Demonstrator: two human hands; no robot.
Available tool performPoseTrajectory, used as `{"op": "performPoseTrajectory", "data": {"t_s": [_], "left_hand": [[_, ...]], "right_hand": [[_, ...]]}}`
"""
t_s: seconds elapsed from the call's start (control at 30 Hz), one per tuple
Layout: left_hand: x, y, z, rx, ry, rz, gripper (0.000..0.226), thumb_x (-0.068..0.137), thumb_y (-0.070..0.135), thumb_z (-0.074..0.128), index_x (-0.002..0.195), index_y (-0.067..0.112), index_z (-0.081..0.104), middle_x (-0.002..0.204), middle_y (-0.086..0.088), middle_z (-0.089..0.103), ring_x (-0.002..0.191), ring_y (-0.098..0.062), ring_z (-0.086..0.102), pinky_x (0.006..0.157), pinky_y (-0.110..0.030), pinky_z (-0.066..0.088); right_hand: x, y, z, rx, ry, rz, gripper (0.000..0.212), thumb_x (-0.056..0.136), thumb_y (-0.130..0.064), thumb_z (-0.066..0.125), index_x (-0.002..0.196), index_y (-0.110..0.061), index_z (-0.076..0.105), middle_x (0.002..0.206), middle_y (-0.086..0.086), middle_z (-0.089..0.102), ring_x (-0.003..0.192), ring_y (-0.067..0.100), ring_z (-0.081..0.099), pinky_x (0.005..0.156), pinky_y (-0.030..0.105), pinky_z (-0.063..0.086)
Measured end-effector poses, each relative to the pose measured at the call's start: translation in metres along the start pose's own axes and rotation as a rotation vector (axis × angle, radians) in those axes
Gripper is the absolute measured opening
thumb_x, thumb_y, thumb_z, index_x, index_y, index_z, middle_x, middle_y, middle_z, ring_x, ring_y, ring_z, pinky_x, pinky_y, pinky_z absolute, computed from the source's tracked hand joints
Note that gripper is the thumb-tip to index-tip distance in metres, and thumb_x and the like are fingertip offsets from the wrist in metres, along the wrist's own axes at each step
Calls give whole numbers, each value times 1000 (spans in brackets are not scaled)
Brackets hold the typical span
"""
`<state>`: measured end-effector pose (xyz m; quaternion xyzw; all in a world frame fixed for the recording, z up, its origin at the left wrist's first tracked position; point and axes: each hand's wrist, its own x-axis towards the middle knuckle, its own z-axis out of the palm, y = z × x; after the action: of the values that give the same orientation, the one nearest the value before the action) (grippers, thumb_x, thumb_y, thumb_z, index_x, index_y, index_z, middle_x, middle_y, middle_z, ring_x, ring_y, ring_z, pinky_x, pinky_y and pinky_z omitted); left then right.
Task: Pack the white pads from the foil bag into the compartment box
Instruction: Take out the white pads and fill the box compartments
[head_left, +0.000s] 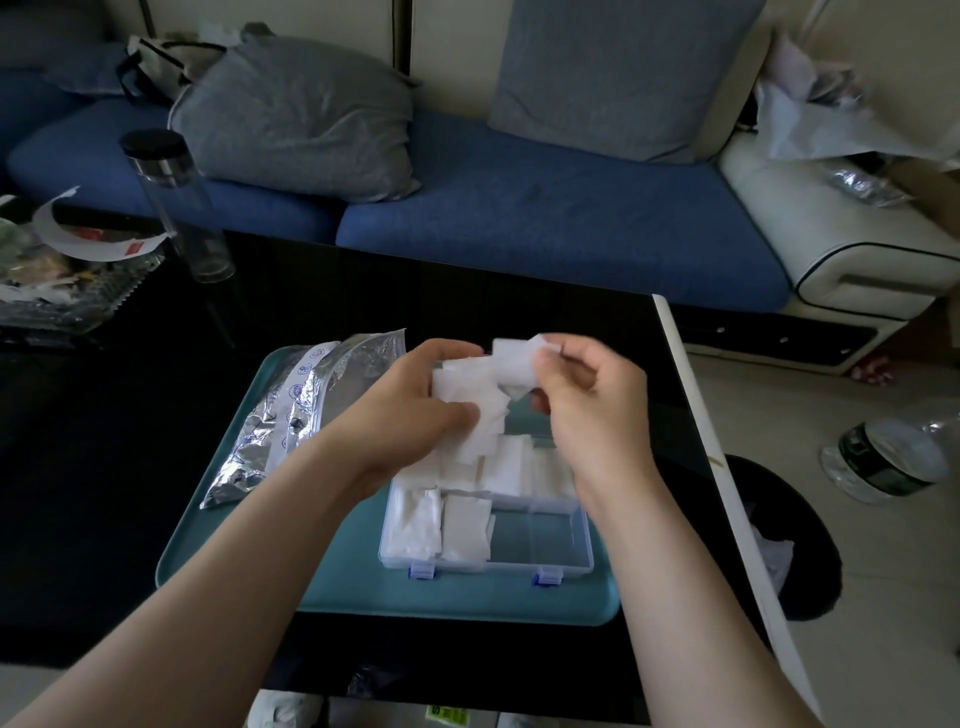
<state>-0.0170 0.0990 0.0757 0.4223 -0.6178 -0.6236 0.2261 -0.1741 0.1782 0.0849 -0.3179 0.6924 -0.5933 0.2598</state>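
My left hand (415, 410) grips the square white pad stack (467, 395) above the clear plastic compartment box (545, 551) so my right hand (587, 410), pinching the top pad (511, 358), can deal straight down

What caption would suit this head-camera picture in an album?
Left hand holds a stack of white pads; right hand pinches one above the part-filled compartment box on a teal tray.

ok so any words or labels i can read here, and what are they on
No text here can be read.
foil bag: blue print and round symbols, too blurred.
bottle on the floor: dark label, too small.
yellow-green tag at the bottom edge: dark marks, blurred.
paper strip, far left: red patch, unreadable.
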Motion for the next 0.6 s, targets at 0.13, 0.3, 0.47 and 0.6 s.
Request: {"op": "performPoseTrajectory", "data": {"t_s": [0.13, 0.3, 0.47, 0.6], "left_hand": [[5, -7, -3, -12, 55, -15, 45, 90, -1, 76, 126, 23, 63, 105, -14, 79, 94, -36, 78, 86, -59, 63], [5, -4, -2, -66, 46, 8, 26, 102, 3, 63, 125, 14, 69, 103, -15, 79, 95, -34, 77, 90, -56, 62], [1, 5, 3, -252, -41, -47, 37, 107, -1, 38, 127, 8, 67, 119, -24, 73, 104, -38, 73, 82, -49, 64], [-4, 9, 6, -276, -122, -39, 39, 100, -10, 41, 126, 3, 67, 120, -29, 71, 106, -40, 73, 90, -51, 62]], "right_hand": [[5, -4, -7, 65, 47, -163, 17, 104, -18, 67, 111, -30, 76, 101, -5, 77, 89, 7, 70, 79, 24, 56], [-3, -6, -11, -230, -173, -191, 19, 93, -24, 82, 112, -24, 78, 84, -9, 79, 82, 3, 75, 79, 23, 57], [-8, -4, -3, -214, -171, -120, 23, 82, -24, 92, 97, -18, 75, 70, -2, 77, 65, 10, 76, 78, 37, 65], [-10, -3, 2, -286, -71, -130, 33, 74, -28, 97, 92, -17, 72, 64, -2, 75, 56, 7, 73, 63, 24, 61]]}}
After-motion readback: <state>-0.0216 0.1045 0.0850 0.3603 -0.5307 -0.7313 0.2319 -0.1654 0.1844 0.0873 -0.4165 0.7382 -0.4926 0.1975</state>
